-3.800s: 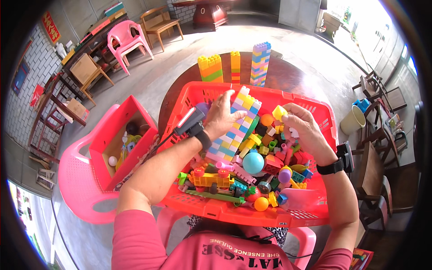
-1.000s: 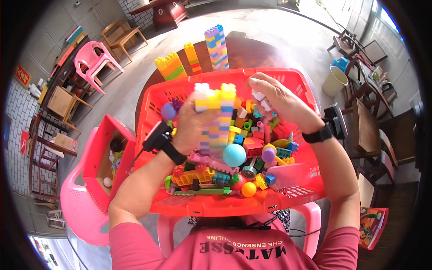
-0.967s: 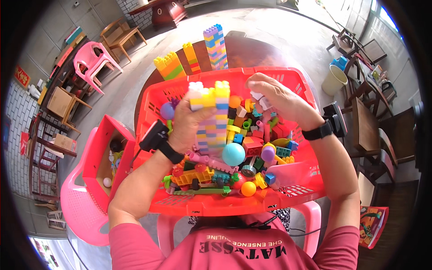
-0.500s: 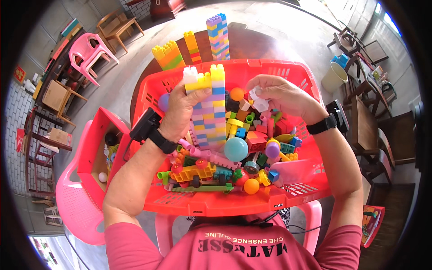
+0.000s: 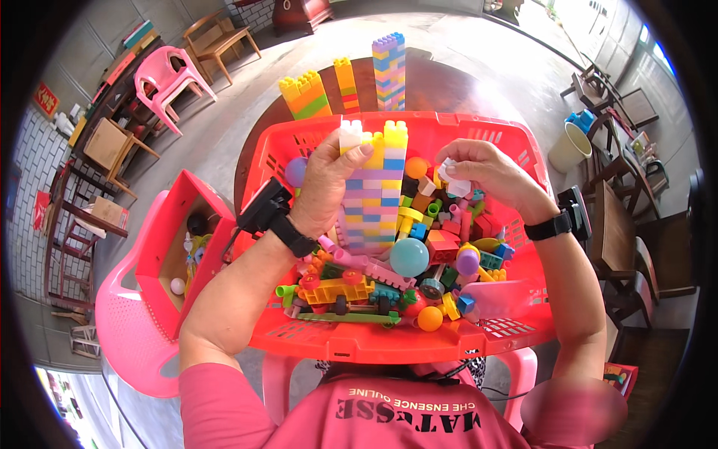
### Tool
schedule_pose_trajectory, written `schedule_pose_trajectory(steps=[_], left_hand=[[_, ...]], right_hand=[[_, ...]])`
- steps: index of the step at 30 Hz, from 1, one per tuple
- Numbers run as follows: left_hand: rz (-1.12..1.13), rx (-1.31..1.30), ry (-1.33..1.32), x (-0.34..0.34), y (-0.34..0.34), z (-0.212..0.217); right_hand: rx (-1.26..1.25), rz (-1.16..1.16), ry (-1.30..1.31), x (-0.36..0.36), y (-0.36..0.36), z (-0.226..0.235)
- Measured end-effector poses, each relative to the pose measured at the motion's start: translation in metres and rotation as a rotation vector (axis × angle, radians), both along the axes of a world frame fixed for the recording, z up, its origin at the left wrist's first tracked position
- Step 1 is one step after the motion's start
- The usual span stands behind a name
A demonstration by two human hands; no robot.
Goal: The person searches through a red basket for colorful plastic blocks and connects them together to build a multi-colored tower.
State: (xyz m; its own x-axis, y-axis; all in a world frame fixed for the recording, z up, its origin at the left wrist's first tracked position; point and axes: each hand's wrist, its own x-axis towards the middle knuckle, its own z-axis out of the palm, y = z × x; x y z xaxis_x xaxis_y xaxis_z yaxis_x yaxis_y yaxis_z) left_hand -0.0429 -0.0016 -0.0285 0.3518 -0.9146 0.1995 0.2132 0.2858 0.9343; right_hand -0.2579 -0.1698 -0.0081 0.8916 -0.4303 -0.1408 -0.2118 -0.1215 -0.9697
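1. Gripping a tall block tower (image 5: pixel 374 187) with the left hand (image 5: pixel 323 187), fingers wrapped around its left side and thumb pressed near the top; tower upright, rising from the jumble inside the red basket (image 5: pixel 389 344).
2. Pinching a small white block (image 5: pixel 456 179) between the fingertips of the right hand (image 5: pixel 490 176), just right of the tower's top, apart from it, above the loose pieces.
3. Lying below both hands: a teal ball (image 5: pixel 409 257), a purple ball (image 5: pixel 468 262), an orange ball (image 5: pixel 429 319), a yellow wheeled piece (image 5: pixel 336 289).
4. Standing beyond the basket on the dark round table (image 5: pixel 434 86): three finished towers (image 5: pixel 389 71).
5. Sitting at far left: a pink chair (image 5: pixel 127 337) bearing a red box (image 5: pixel 161 247).
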Motion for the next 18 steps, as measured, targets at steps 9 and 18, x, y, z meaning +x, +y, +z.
schedule_pose_trajectory(steps=[9,18], left_hand=[[-0.003,0.024,0.125,0.0024,-0.0006,0.0008],[-0.039,-0.029,0.181,0.0053,-0.0024,0.0025]], right_hand=[[-0.03,0.004,-0.009,0.0025,0.0045,-0.0026],[-0.082,0.004,-0.047,0.0006,0.0028,-0.0074]])
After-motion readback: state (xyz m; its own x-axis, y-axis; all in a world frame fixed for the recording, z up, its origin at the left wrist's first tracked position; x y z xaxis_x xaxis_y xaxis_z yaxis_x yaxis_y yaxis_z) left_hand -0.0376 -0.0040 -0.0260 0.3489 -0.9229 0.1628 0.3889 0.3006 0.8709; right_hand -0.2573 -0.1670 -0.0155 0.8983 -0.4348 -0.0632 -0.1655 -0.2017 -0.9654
